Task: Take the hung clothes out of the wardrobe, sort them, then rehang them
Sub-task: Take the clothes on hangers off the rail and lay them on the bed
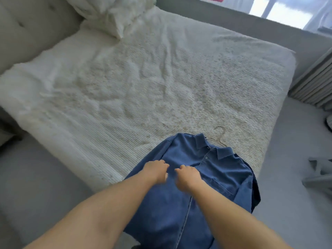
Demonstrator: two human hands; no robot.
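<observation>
A blue denim shirt [221, 175] lies front up on the near corner of the bed [143, 83], its lower part hanging over the edge. It is still on a pale hanger [219, 135], whose hook sticks out past the collar. Both my hands are on the shirt's chest. My left hand [156, 170] lies left of the button strip with its fingers curled into the fabric. My right hand [186, 177] is on the button strip, fingers also curled on the cloth. Motion blur hides the fingertips.
The bed has a white ribbed cover, with pillows [111, 13] at the far left by a grey padded headboard [23, 27]. Grey carpet [294, 203] surrounds it. A radiator [314, 83] stands at right, and grey cloth [319, 173] lies on the floor.
</observation>
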